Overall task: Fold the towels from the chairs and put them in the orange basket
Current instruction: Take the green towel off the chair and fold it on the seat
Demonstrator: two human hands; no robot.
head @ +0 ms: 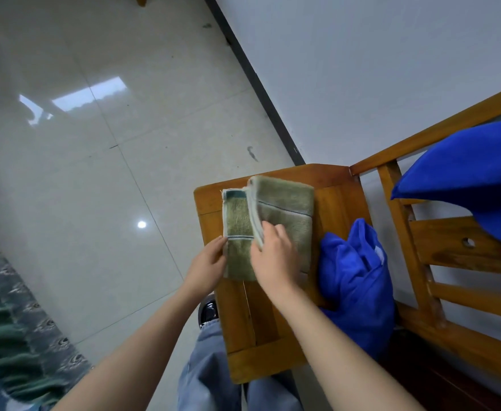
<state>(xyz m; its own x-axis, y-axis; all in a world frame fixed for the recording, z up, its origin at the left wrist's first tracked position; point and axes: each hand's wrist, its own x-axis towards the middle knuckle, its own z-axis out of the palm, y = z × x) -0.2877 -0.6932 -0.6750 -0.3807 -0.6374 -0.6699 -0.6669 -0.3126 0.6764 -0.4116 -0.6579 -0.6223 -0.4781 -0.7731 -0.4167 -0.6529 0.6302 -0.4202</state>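
Observation:
A small green towel (284, 209) with dark stripes lies partly folded on the wooden chair seat (338, 200). My left hand (207, 265) pinches its near left edge. My right hand (275, 253) grips the pale hem of the upper layer, which is folded over the right half. A crumpled blue towel (358, 280) sits on the seat to the right of the green one. Another blue towel (474, 179) hangs over the chair back at the far right. The orange basket is not in view.
The chair's slatted back (462, 247) rises on the right against a white wall (376, 69). Glossy tiled floor (95, 143) spreads to the left. A green patterned fabric (12, 321) lies at the lower left. My jeans and a black shoe (209, 310) show below the seat.

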